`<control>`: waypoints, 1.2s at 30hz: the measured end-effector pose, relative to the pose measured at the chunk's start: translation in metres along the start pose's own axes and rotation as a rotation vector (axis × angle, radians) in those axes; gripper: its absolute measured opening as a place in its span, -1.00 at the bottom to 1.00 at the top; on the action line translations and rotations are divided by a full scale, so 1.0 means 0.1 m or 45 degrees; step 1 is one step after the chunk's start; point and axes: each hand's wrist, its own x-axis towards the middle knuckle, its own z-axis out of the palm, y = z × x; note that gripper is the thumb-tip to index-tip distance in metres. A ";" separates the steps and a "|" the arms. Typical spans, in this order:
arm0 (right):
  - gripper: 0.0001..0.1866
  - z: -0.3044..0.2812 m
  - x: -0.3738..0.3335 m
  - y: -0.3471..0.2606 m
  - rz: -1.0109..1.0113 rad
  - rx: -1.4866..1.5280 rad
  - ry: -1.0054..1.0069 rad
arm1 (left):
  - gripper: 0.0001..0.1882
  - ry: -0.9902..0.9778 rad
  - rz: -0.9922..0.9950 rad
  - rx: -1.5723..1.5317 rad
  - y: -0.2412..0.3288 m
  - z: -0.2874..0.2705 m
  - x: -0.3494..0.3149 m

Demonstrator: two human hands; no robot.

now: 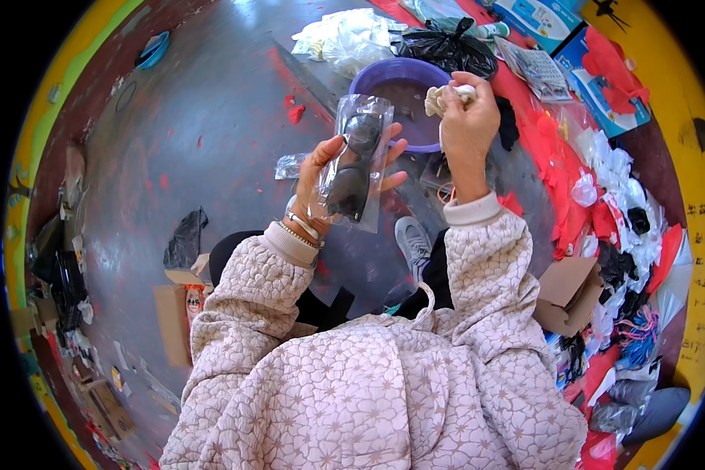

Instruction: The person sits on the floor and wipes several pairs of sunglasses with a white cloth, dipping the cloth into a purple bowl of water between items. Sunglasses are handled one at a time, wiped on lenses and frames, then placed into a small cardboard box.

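Sunglasses with dark lenses [348, 190] lie inside a clear plastic sleeve [370, 213] in my left hand [312, 174]. The thumb presses at the sleeve's left edge, and the fingers reach out behind it to the right. My right hand [474, 129] is closed around a crumpled off-white cloth [437, 100], raised in front of the purple basin [362, 79]. Dark, murky liquid seems to be in the basin. Another small clear plastic packet [290, 166] shows left of my left wrist; its contents are too small to make out.
Behind the basin are a black plastic bag [446, 48] and white plastic bags [352, 39]. Red sheeting [552, 176] and heaped wrappers run along the right. Open cardboard boxes stand at my left [171, 321] and right [568, 294]. A grey shoe [412, 243] is below my hands.
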 end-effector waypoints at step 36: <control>-0.52 0.07 -0.43 -0.66 -0.200 0.366 -0.836 | -0.52 -0.257 0.119 -0.097 0.18 -0.27 -0.06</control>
